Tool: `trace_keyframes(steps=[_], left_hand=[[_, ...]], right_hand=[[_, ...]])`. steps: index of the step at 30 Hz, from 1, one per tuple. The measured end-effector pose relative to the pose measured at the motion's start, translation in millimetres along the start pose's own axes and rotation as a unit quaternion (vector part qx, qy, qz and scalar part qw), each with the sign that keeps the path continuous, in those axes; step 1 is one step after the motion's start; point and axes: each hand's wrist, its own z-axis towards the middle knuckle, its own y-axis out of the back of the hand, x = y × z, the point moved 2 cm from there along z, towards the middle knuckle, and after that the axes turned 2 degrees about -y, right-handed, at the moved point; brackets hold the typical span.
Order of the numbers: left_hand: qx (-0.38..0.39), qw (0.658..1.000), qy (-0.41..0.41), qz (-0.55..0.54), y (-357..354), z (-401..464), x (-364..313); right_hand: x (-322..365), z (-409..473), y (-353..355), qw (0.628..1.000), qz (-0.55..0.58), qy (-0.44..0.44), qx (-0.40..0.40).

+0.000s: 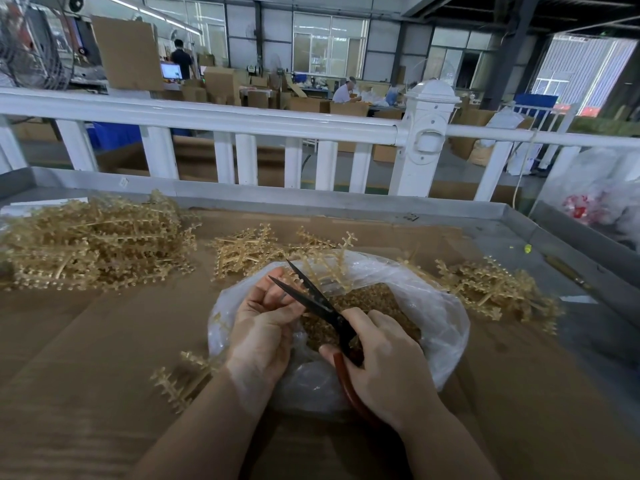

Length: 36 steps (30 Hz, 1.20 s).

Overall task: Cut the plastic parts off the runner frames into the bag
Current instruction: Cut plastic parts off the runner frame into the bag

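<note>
- Cardboard (104, 341) is covering the bench, white railing (242, 119) behind.
- My right hand (388, 368) fingers are curling round the scissors (318, 306), blades parted.
- My left hand (263, 327) fingers are pinching a runner frame (325, 268) over the bag (443, 327) of cut parts (374, 299).
- Frame piles (93, 244) are lying beside.
</note>
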Motion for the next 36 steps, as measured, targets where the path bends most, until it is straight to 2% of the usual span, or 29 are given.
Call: trace_keyframes(steps=[8,14,22,36], left_hand=[[0.003,1.000,-0.013,-0.018,2.0,1.1,1.5],[0.043,0.999,-0.012,-0.024,0.4,0.1,1.5],[0.066,0.998,-0.015,0.017,-5.4,-3.4,5.3],[0.081,0.997,0.002,0.016,-5.8,-4.2,5.6]], right_hand=[[-1.4,-0.1,0.1,1.000,0.008,-0.002,0.005],[-2.5,-0.2,2.5,1.000,0.018,0.001,0.010],[-1.6,0.8,0.1,1.000,-0.007,-0.002,0.003],[1.5,0.4,-1.6,0.999,-0.009,0.004,-0.046]])
